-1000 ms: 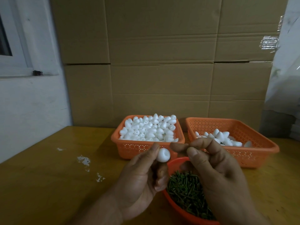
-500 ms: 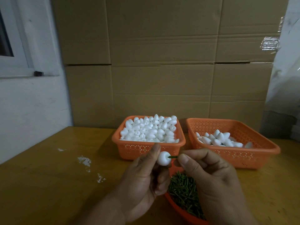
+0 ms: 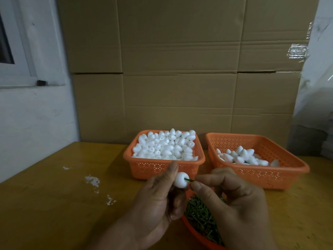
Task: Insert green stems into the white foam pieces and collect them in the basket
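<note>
the left hand (image 3: 158,201) pinches a white foam piece (image 3: 181,179) between thumb and curled fingers, while the right hand (image 3: 234,201), at its 3 o'clock, pinches a green stem (image 3: 189,180) whose tip sits in the foam's hole. at 12 o'clock from the hands stands an orange basket (image 3: 162,167) heaped with plain foam pieces, at 2 o'clock a second basket (image 3: 261,175) holding fewer. a red bowl (image 3: 198,237) of loose stems (image 3: 200,215) lies under the hands at 6 o'clock on the wooden table (image 3: 54,204).
</note>
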Tool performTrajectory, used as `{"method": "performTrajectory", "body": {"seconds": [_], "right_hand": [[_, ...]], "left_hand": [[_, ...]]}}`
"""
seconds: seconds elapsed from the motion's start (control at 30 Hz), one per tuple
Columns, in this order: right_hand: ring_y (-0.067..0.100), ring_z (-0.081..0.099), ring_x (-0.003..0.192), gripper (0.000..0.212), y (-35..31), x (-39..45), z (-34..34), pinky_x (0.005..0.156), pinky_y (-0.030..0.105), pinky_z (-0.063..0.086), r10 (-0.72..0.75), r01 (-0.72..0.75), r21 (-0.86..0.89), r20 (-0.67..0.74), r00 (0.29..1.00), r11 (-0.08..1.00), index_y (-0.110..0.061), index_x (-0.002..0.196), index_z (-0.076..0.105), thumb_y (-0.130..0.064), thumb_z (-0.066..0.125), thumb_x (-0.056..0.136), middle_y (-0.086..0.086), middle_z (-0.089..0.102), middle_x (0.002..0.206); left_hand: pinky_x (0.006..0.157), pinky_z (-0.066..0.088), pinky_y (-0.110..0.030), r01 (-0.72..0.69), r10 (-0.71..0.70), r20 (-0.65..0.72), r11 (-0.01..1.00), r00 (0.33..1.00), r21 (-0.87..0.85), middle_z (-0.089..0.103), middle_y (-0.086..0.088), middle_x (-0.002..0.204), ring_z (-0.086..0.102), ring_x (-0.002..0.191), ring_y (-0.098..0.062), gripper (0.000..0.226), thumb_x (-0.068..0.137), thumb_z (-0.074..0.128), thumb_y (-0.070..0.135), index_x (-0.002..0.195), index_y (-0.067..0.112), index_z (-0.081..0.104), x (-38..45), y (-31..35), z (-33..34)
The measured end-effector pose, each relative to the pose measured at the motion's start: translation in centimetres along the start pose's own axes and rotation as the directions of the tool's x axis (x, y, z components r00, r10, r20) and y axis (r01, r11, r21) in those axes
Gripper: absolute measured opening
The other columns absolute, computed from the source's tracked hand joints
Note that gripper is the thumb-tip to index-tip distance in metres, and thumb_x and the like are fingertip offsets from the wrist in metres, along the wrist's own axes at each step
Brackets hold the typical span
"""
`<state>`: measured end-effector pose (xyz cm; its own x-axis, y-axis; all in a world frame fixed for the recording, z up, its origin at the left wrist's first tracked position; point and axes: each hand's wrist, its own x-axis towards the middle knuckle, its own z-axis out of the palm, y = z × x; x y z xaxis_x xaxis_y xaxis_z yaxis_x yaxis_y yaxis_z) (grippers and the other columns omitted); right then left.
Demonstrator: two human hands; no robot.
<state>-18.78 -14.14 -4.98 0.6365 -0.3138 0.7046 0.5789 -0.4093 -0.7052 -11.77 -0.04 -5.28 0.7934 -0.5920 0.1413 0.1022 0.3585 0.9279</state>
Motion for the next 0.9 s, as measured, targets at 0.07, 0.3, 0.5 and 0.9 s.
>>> {"method": "performTrajectory", "body": {"seconds": [0.07, 0.3, 0.5, 0.9], "right_hand": [[0.005, 0.065, 0.072, 0.015, 0.15, -0.14, 0.05, 0.066, 0.009, 0.046, -0.033, 0.033, -0.048, 0.001, 0.999, 0.998, -0.04, 0.077, 0.078, -0.031, 0.085, 0.068, -0.008, 0.067, 0.076], [0.002, 0.064, 0.074, 0.015, 0.4, -0.31, 0.05, 0.066, 0.006, 0.043, -0.04, 0.038, -0.186, -0.005, 0.999, 0.982, -0.037, 0.074, 0.078, -0.031, 0.09, 0.068, -0.01, 0.062, 0.074], [0.002, 0.067, 0.076, 0.022, 0.81, -0.43, -0.22, 0.068, 0.011, 0.048, 0.081, -0.06, -0.283, 0.065, 0.995, 0.957, -0.038, 0.071, 0.078, -0.019, 0.089, 0.067, -0.012, 0.065, 0.075], [0.007, 0.07, 0.075, 0.02, 0.76, -0.39, -0.35, 0.07, 0.03, 0.057, 0.144, -0.119, -0.244, 0.086, 0.986, 0.962, -0.042, 0.072, 0.077, -0.024, 0.086, 0.072, -0.01, 0.071, 0.076]], "left_hand": [[0.046, 0.026, -0.026, -0.016, 0.016, -0.017, 1.0, 1.0, 0.025, 0.04, -0.006, 0.053, 0.037, 0.046, -0.014, 0.043, 0.082, 0.059, 0.055, 0.068, 0.014, 0.063, -0.02, -0.03, 0.11], [0.045, 0.027, -0.025, -0.081, 0.09, -0.091, 0.992, 0.992, 0.1, 0.045, -0.008, 0.056, 0.04, 0.048, -0.014, 0.034, 0.076, 0.067, 0.049, 0.072, 0.016, 0.07, -0.05, -0.19, 0.28], [0.044, 0.037, -0.022, -0.129, 0.14, -0.116, 0.987, 0.983, 0.098, 0.056, -0.008, 0.061, 0.05, 0.051, -0.013, 0.028, 0.069, 0.075, 0.039, 0.076, 0.012, 0.075, 0.01, -0.24, 0.42], [0.061, 0.047, -0.015, -0.321, 0.354, -0.003, 0.854, 0.935, 0.408, 0.068, 0.008, 0.07, 0.061, 0.068, -0.002, 0.029, 0.075, 0.072, 0.051, 0.09, 0.027, 0.076, 0.0, -0.61, -0.3]]}}
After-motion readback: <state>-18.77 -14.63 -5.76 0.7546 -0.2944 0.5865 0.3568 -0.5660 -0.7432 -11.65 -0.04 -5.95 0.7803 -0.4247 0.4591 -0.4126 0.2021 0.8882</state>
